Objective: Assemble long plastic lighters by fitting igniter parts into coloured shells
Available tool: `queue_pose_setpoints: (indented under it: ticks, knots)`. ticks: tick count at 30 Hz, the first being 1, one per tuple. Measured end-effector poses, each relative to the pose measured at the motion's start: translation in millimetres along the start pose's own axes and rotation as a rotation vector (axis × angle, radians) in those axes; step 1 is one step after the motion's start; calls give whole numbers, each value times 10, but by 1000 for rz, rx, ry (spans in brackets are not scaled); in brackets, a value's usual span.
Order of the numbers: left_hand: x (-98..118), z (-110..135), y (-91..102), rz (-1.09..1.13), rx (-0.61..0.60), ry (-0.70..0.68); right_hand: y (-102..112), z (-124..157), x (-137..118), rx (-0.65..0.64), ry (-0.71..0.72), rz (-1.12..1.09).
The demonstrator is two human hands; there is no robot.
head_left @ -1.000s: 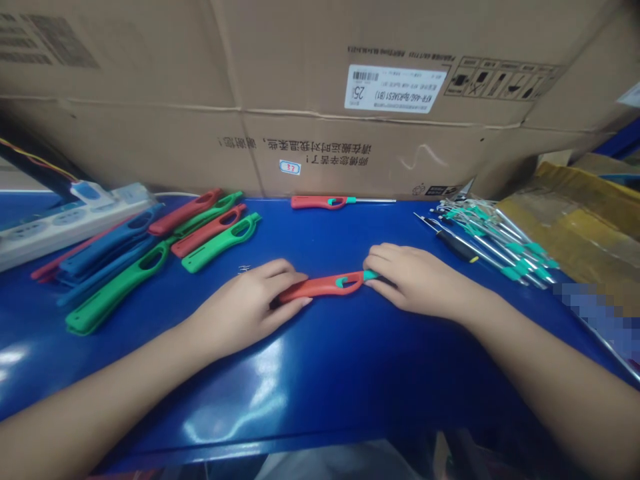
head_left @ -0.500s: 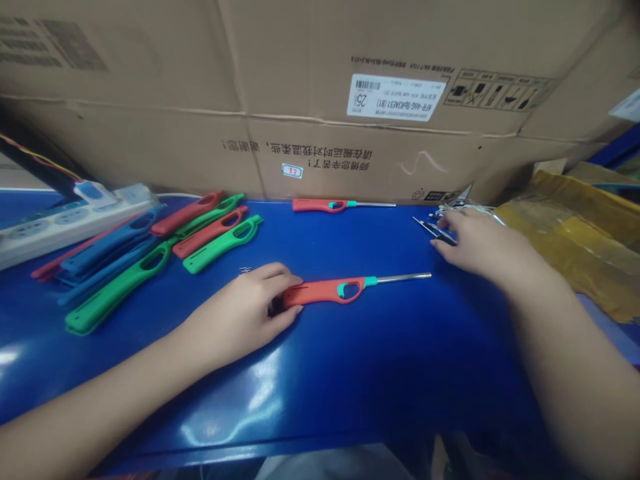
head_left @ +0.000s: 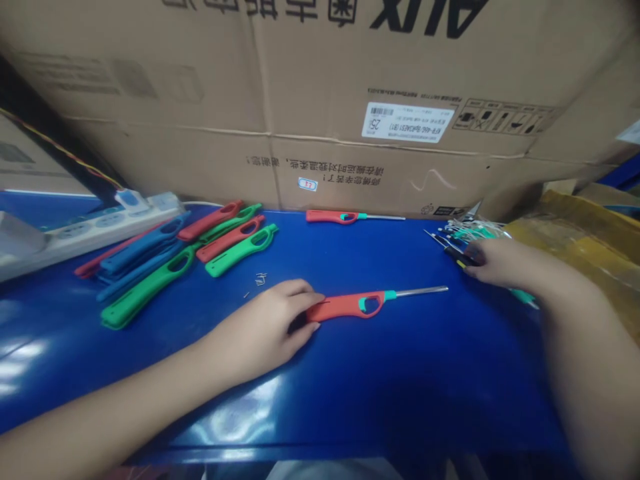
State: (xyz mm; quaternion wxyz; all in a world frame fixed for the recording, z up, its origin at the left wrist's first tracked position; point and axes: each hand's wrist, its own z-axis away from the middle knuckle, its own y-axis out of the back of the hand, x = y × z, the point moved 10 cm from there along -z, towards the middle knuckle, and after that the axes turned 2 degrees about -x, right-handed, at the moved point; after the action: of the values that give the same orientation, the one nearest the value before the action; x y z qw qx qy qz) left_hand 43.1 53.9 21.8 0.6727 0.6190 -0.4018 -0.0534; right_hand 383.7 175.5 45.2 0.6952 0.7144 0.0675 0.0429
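Note:
My left hand (head_left: 273, 327) pinches the rear end of a red gas lighter (head_left: 337, 307) lying on the blue table. The lighter has a teal trigger and collar, and its metal tube points right. Over on the right, my right hand (head_left: 505, 263) closes its fingers on the handle of a screwdriver (head_left: 455, 255), black with a bit of yellow, its thin shaft pointing up and left. Beside that hand lies a heap of white wires and teal lighter parts (head_left: 475, 230), partly covered by the hand. A few small screws (head_left: 261, 279) rest above my left hand.
A second red lighter (head_left: 333, 217) lies at the back against a large cardboard box (head_left: 320, 87). Several red, green and blue handle shells (head_left: 150, 287) are piled at left, near a white power strip (head_left: 95, 230). A carton with brown tape (head_left: 575, 233) stands at right.
The whole view has shifted, so things sit lower and further right. My right hand has drawn back slightly with its fingers on the screwdriver. The left hand keeps its hold on the lighter.

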Motion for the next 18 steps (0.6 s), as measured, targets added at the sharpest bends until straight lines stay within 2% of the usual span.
queue_pose_setpoints:
  ticks: [2,5,6,7,8,10,14,16,18]
  knots:
    - [44,13,-37,-7,-10,-6,104,38,-183,9,-11,-97]
    - [111,35,-96,-45,-23,-38,313,137,-504,138,-75,-204]
    - [138,43,-111,-60,-25,-55,358,183,-625,188,-90,-273]
    - [162,51,-125,-72,-28,-69,385,236,-733,248,-102,-452]
    - [188,58,-134,-90,-28,-82,361,273,-899,247,-78,-507]
    - [234,71,-149,-131,-32,-100,283,344,-1277,215,28,-653]
    - [322,93,-193,-200,-44,-129,97,487,-2044,33,319,-873]
    - [359,105,-218,-205,-48,-150,24,528,-2301,-48,398,-931]
    - [376,116,-236,-200,-51,-162,8,545,-2497,-72,476,-925]
